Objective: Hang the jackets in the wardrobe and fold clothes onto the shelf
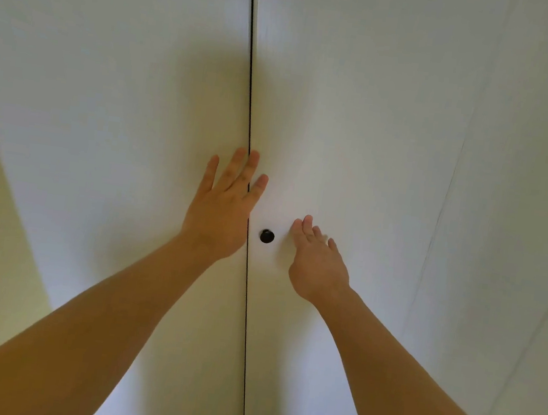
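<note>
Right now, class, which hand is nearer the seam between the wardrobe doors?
Left. The left hand overlaps the seam; the right hand is to its right, beyond the black knob.

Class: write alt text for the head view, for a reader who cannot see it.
Two bare hands reach to closed white wardrobe doors. The left hand spans the gap between them; the right hand is beside a small black knob.

I log the wardrobe door (pixel 108 83) under my left hand (pixel 220 214) as white, smooth and matt; whether it is paint or laminate I cannot tell. The knob (pixel 267 236) just beside my right hand (pixel 319 264) is dark with a slight sheen, material unclear.
</note>
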